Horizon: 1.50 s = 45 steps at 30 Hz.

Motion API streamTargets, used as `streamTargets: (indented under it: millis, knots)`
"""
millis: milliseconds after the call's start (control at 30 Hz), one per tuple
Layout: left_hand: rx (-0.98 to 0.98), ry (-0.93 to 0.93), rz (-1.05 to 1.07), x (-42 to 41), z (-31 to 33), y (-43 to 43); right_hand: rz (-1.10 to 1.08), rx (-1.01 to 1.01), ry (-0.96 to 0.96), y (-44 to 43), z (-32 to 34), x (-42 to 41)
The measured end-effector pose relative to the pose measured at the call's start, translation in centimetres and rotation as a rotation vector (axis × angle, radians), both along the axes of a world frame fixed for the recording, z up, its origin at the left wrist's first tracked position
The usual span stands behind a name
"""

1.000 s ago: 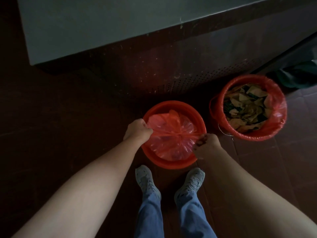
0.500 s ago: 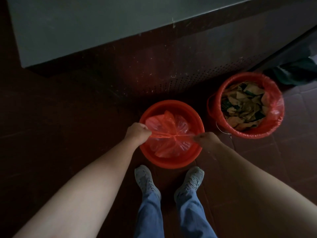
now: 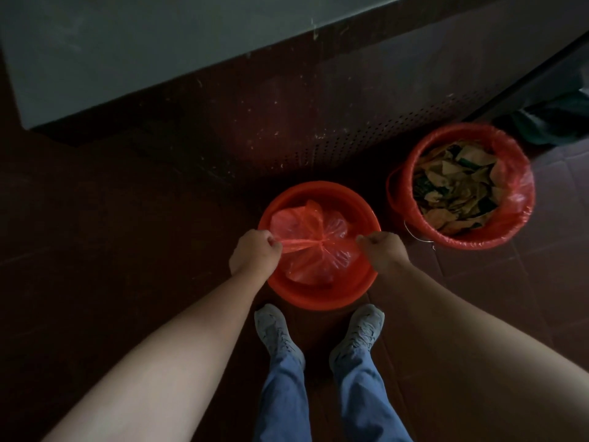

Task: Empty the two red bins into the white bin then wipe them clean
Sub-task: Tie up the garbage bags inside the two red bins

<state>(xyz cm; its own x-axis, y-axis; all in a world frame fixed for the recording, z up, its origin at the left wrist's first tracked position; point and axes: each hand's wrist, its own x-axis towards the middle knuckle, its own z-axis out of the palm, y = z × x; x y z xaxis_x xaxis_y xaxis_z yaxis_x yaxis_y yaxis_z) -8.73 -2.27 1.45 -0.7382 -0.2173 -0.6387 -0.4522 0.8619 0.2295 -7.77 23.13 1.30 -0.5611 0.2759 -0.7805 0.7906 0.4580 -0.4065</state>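
Note:
A red bin (image 3: 318,295) stands on the floor just in front of my feet. Inside it sits a red plastic bag (image 3: 314,250), its top gathered into a twisted knot at the middle. My left hand (image 3: 253,253) grips the left end of the bag's top, and my right hand (image 3: 384,250) grips the right end, the plastic stretched tight between them. A second red bin (image 3: 398,199) stands to the right, lined with a red bag and filled with brown paper scraps (image 3: 455,196). No white bin is in view.
A dark perforated panel (image 3: 287,129) under a grey counter (image 3: 127,43) runs behind both bins. Dark green cloth or bag (image 3: 557,122) lies at the far right. The floor is dark brown tile. My grey shoes and jeans are below the near bin.
Both hands have pulled the bag ends further apart and the knot has tightened. The view shifted slightly; the bins have not moved.

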Motion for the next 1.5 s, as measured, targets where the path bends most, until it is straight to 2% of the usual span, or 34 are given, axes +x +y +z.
streamTargets:
  millis: [133,267,333,433,567,733,933,1100,1200,1333,1500]
  knots:
    - [0.098,-0.047,-0.208,0.4,0.0,1.9,0.194,-0.057,0.001,-2.0,0.9,-0.2]
    - [0.183,-0.116,-0.157,-0.2,0.1,2.9,0.517,0.103,0.015,-2.6,2.3,-0.6]
    - [0.172,-0.092,-0.134,-0.8,0.4,3.1,0.573,0.19,-0.009,-2.1,3.3,-0.7]
    - [0.189,-0.111,-0.142,-1.4,1.4,3.8,0.491,0.207,-0.038,-0.4,4.4,-0.5]
    - [0.166,-0.139,-0.159,-2.0,2.3,5.4,0.167,0.121,0.009,2.8,5.3,0.0]
    - [0.176,-0.139,-0.16,-2.2,2.6,10.3,0.093,0.068,0.055,7.7,5.7,0.7]
    - [0.187,-0.098,-0.131,-2.0,3.1,20.2,0.136,0.04,0.031,18.0,6.1,1.2]
    - [0.129,-0.044,-0.196,-2.0,4.0,30.6,0.195,0.113,0.071,28.1,8.0,1.6]
    - [0.062,0.002,-0.296,-2.0,4.8,35.6,0.268,0.159,0.056,32.8,8.9,1.6]
    - [0.101,0.083,-0.391,-2.1,5.7,41.6,0.184,0.138,0.111,37.7,9.7,1.3]
    - [0.071,0.147,-0.556,-1.6,4.0,44.2,0.206,0.126,0.099,39.6,7.1,1.6]
